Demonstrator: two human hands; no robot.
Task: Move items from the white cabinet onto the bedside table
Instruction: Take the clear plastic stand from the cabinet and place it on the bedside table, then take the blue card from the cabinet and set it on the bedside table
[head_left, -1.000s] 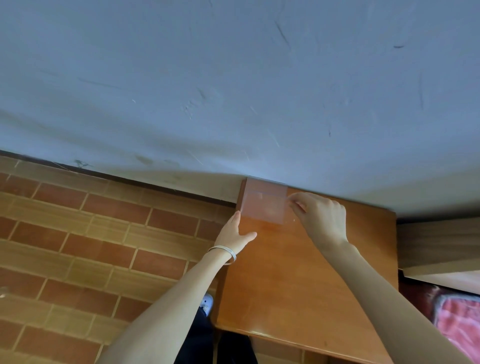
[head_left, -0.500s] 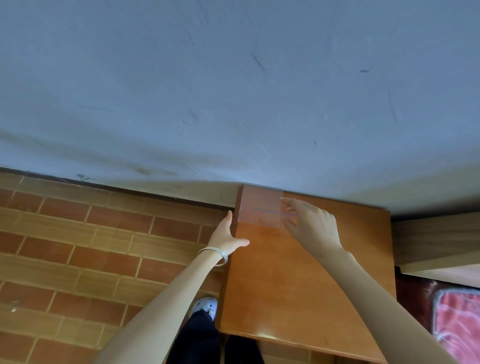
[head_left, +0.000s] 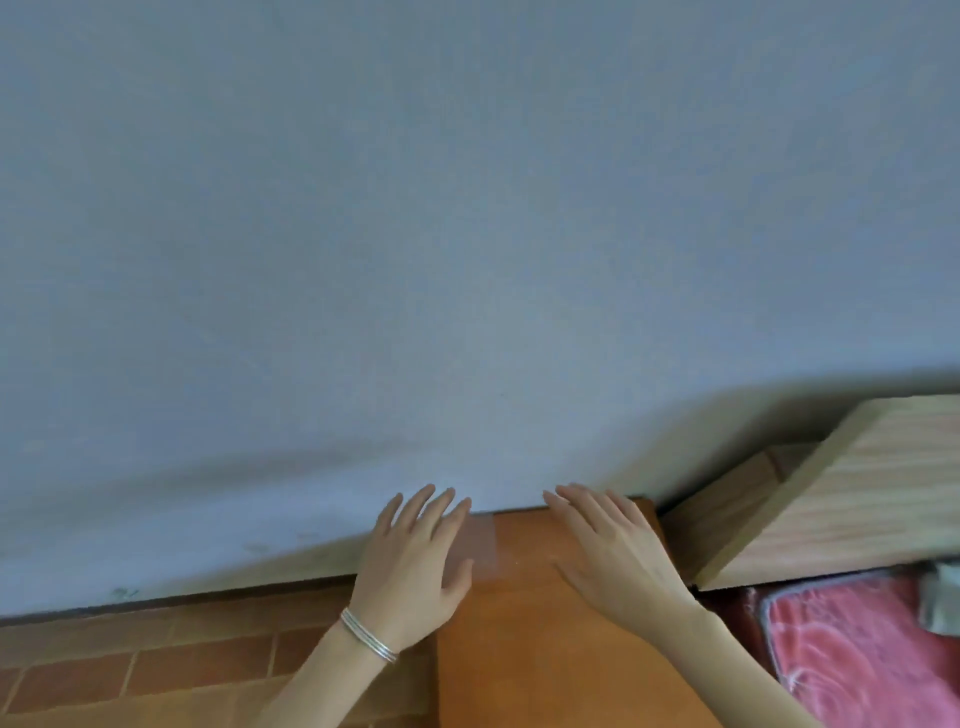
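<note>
A clear square (head_left: 483, 543) lies flat on the far left corner of the counter (head_left: 530, 649), against the wall (head_left: 467, 260). The left hand (head_left: 415, 561), fingers straight and spread, holding nothing, overlaps its left edge; whether it touches cannot be told. The right hand (head_left: 608, 551), also spread wide and holding nothing, is just right of the square. A bracelet (head_left: 368, 635) rings the left wrist. A wooden headboard (head_left: 857, 493) and red bedding (head_left: 857, 660) lie right.
</note>
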